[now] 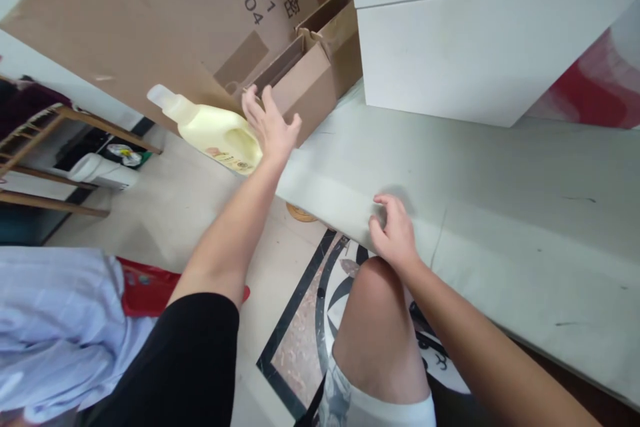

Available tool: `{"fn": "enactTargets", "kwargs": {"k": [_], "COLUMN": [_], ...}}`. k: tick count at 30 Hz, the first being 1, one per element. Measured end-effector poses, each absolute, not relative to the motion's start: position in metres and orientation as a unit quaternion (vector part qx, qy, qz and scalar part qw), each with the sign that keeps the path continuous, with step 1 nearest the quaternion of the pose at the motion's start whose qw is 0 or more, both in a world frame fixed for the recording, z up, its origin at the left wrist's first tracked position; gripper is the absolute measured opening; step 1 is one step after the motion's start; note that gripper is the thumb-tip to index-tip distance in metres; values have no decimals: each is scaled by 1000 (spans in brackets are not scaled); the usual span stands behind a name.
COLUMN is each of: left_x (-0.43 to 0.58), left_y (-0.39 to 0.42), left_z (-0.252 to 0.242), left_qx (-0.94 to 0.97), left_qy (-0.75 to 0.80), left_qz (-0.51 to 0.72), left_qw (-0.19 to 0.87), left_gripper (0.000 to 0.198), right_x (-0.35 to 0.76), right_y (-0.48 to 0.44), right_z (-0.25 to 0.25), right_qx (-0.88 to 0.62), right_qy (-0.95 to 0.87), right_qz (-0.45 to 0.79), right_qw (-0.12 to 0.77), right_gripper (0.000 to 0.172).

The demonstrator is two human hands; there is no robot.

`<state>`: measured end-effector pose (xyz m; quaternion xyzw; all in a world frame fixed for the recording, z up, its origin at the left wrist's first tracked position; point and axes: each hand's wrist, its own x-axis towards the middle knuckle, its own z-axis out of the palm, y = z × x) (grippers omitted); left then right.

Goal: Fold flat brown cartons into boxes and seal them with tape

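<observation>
My left hand (270,125) reaches out with its fingers spread, open, right beside a pale yellow detergent bottle (210,133) with a white cap that lies tilted near the corner of a long grey-white surface (490,213). The palm is at the bottle's handle end; whether it touches is unclear. My right hand (395,230) rests on the near edge of that surface, fingers curled over the edge. My bare knee (375,320) is just below it.
A small open cardboard box (313,57) and a large flat cardboard sheet (150,13) stand behind the bottle. A white cabinet block (480,47) sits on the surface at the back. A wooden rack (45,147) is at left, light blue cloth (55,327) and something red lower left.
</observation>
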<state>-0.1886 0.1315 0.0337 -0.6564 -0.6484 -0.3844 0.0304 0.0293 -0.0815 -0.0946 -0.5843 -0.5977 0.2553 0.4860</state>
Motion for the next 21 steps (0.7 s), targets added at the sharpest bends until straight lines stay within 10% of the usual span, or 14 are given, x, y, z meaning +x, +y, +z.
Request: {"fn": "enactTargets", "kwargs": {"k": [21], "left_x": [-170], "left_y": [108], "left_z": [82], "left_qx": [-702], "left_qy": [-678], "left_qz": [-216], "left_qw": [-22], "left_gripper": [30], "right_x": [29], "right_y": [-78], "right_z": [-80], "right_qx": [-585], "right_qy": [-596], "right_qz": [325], "right_qw": [444], "right_gripper": [24]}}
